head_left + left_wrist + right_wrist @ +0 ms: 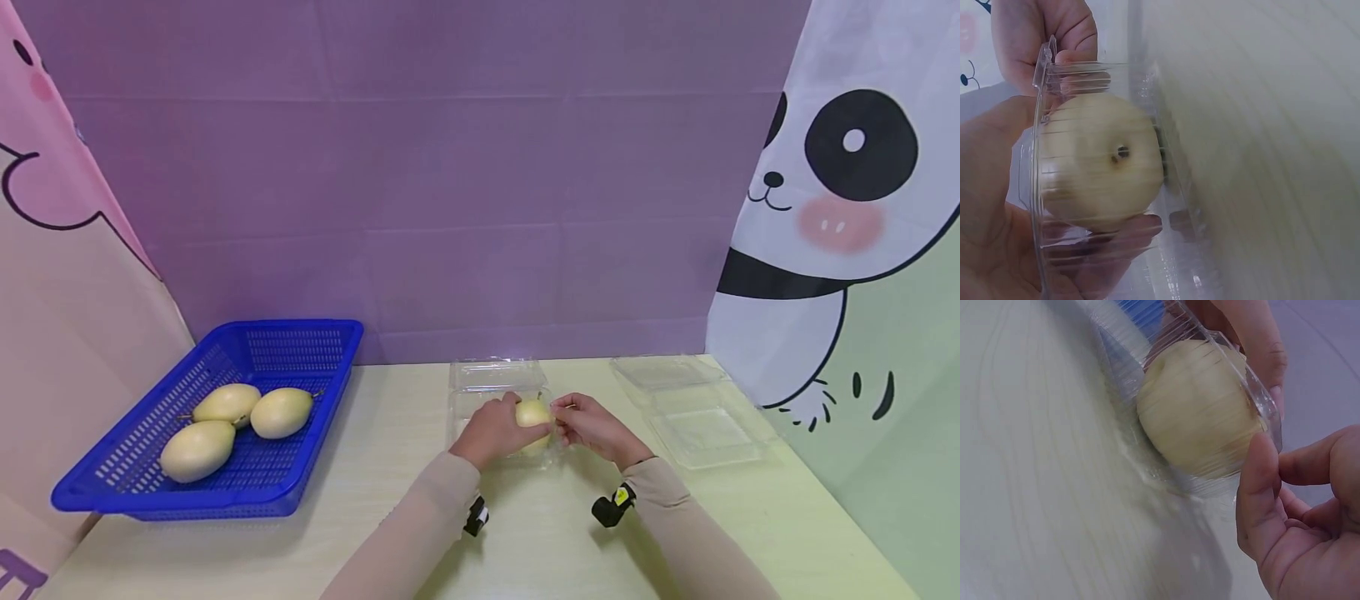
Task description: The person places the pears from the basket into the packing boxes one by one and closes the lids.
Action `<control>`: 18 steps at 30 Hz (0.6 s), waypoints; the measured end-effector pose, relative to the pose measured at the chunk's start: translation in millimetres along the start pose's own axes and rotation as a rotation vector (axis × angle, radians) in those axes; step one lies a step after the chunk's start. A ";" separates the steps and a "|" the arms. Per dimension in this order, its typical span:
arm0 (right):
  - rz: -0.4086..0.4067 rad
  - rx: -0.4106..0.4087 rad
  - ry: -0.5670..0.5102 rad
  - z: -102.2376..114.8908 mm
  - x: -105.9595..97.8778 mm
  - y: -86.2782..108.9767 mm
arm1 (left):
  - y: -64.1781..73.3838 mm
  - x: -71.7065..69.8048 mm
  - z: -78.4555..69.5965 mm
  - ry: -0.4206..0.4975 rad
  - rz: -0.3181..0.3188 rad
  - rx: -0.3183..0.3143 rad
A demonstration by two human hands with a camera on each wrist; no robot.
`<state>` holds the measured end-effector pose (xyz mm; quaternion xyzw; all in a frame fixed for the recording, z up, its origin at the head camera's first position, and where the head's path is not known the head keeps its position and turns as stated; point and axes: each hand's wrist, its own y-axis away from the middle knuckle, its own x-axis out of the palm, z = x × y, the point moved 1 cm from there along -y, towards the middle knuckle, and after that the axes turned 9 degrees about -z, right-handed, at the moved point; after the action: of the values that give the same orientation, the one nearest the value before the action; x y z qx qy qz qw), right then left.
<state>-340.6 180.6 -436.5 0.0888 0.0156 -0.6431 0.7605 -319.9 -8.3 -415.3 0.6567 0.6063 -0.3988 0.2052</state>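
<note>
"Where's the pear [532,414]?"

"At the right side of an open clear plastic clamshell box [463,408], whose lid is folded back toward the purple backdrop [465,167]."

"And the fingers?"

"The left hand [495,429] has its thumb and fingers clamped round the pear. The right hand [596,427] pinches the box's right rim between thumb and forefinger."

"What else is on the table [525,533]?"

"3 more pears [197,451] in a blue plastic basket [71,498] at left, and a 2nd open clamshell [705,429] at right."
</note>
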 end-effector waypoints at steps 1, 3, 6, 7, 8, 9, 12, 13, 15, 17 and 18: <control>0.002 -0.003 0.002 -0.3 -0.1 -0.2 | -0.1 -0.6 0.0 -0.002 0.001 -0.003; 0.000 -0.001 -0.002 -0.7 -0.1 -0.6 | -0.1 -2.1 -0.1 -0.009 0.002 -0.003; -0.002 -0.005 -0.002 -0.9 0.0 -1.3 | 0.3 -5.5 -0.7 -0.025 -0.002 -0.003; -0.001 -0.007 -0.001 -0.9 0.1 -1.4 | 0.6 -6.9 -1.0 -0.026 -0.002 -0.003; -0.002 -0.007 -0.004 -0.7 0.3 -1.2 | 0.8 -8.5 -1.4 -0.027 -0.003 -0.003; -0.003 -0.007 -0.003 -0.6 0.4 -1.1 | 0.8 -10.1 -1.9 -0.025 -0.004 -0.004; 0.002 -0.011 0.004 0.3 0.5 0.0 | 0.5 -16.0 -3.8 -0.015 -0.003 -0.012; 0.004 -0.011 0.005 0.6 0.5 0.4 | 0.1 -18.1 -4.5 -0.011 -0.004 -0.012; 0.006 -0.010 0.006 1.3 0.4 1.2 | -1.1 -21.8 -5.3 -0.011 -0.011 -0.002; 0.006 -0.009 0.003 1.9 0.3 1.9 | -2.4 -25.2 -5.7 -0.014 -0.019 0.013; 0.004 -0.009 0.002 2.0 0.1 2.1 | -3.0 -26.8 -5.9 -0.016 -0.025 0.020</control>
<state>-338.7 180.5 -434.3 0.0860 0.0188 -0.6413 0.7623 -319.7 -20.2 -390.5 0.6480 0.6086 -0.4128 0.1984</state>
